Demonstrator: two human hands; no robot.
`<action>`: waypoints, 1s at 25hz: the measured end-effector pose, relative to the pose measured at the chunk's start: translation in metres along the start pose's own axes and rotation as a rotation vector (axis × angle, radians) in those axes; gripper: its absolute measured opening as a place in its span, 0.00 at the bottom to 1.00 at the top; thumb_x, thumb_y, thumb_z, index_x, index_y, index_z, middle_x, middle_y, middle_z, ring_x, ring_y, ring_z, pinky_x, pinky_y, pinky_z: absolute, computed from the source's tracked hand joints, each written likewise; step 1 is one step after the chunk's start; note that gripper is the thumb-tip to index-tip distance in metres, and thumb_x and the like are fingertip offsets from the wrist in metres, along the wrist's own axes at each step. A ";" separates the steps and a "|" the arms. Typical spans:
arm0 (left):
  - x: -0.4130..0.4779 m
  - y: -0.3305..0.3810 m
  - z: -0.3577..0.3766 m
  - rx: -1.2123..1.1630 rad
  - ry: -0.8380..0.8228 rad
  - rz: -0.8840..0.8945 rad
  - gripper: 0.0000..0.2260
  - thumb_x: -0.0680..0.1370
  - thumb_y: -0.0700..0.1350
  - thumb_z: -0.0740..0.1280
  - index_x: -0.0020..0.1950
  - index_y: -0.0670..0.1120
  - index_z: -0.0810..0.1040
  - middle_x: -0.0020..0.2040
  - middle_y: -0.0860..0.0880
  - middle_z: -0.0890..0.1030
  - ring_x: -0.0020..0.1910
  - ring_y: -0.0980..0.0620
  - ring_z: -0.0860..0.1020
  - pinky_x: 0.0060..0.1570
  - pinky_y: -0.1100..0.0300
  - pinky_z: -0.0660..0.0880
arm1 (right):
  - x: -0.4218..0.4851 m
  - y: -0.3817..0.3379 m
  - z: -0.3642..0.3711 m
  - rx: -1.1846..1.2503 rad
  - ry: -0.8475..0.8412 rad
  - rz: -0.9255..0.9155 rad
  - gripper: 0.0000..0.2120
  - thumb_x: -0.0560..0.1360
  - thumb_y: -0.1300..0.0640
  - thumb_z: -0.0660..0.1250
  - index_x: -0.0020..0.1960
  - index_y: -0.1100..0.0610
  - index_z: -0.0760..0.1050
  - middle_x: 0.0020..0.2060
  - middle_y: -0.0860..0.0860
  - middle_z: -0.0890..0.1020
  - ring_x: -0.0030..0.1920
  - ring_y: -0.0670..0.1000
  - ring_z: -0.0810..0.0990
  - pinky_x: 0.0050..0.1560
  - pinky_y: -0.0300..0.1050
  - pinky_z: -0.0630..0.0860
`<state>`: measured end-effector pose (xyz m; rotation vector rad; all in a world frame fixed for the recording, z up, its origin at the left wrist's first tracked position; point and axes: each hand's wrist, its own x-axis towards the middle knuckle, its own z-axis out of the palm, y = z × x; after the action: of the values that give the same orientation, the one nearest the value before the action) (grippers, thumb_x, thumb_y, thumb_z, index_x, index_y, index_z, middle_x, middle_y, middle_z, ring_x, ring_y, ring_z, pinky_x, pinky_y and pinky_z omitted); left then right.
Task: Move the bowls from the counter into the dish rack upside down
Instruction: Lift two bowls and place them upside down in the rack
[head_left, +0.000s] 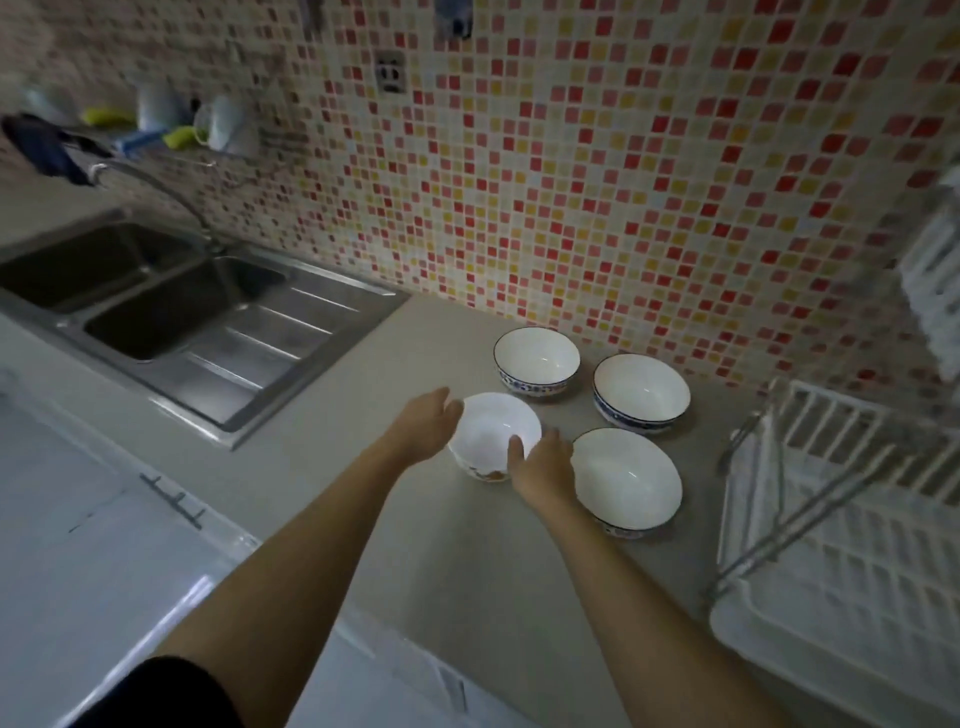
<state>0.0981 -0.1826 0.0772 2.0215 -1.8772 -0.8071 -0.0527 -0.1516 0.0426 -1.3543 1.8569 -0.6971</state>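
Both bare forearms reach up from the lower edge of the view over the pale beige stone counter (332, 499), the left one ending in a black sleeve (171, 693) at the bottom left. Between the two hands sits a plain white ceramic bowl with a brown mark on its outer wall (493, 434), upright, near the middle of the counter. The left hand (423, 423) lies against the bowl's left rim with the fingers loosely curved around the outside; the right hand (543, 467) grips the near right rim, its thumb (515, 451) hooked inside the bowl and the other fingers hidden behind it. Whether the bowl is lifted or resting on the counter cannot be told.

Three more bowls stand upright on the counter, untouched: a white bowl with a blue patterned band, farthest back by the wall (536, 361); a second white bowl with a blue band to its right (642, 393); and a larger white bowl with a dark rim line (627, 478) just beside the right hand, toward the counter's front. A white plastic dish rack with a metal frame (841, 530) stands at the counter's right end, with no bowl in it. At the counter's left end lies a stainless steel double sink (171, 317), below a red and yellow mosaic tile wall (597, 182)
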 end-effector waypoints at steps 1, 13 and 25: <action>0.008 -0.010 0.016 -0.011 -0.006 -0.034 0.22 0.83 0.48 0.52 0.70 0.34 0.65 0.71 0.35 0.69 0.69 0.39 0.68 0.65 0.54 0.64 | 0.005 0.007 0.012 0.013 0.003 0.063 0.30 0.78 0.49 0.60 0.73 0.64 0.58 0.70 0.62 0.67 0.70 0.61 0.67 0.67 0.51 0.66; 0.046 -0.049 0.074 -0.403 0.085 -0.214 0.15 0.78 0.37 0.56 0.61 0.31 0.71 0.59 0.33 0.77 0.55 0.34 0.78 0.49 0.43 0.80 | 0.061 0.040 0.065 0.118 -0.102 0.199 0.24 0.73 0.52 0.54 0.63 0.63 0.73 0.56 0.62 0.81 0.55 0.62 0.79 0.53 0.48 0.76; -0.047 0.051 -0.065 -0.575 0.313 0.164 0.17 0.80 0.41 0.56 0.68 0.40 0.70 0.58 0.43 0.78 0.48 0.46 0.80 0.47 0.49 0.82 | -0.024 -0.081 -0.056 0.302 0.046 -0.227 0.23 0.78 0.55 0.56 0.72 0.58 0.59 0.64 0.53 0.72 0.58 0.55 0.74 0.53 0.44 0.77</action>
<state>0.0917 -0.1541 0.1676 1.5148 -1.4079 -0.8122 -0.0484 -0.1528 0.1436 -1.3670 1.5691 -1.0859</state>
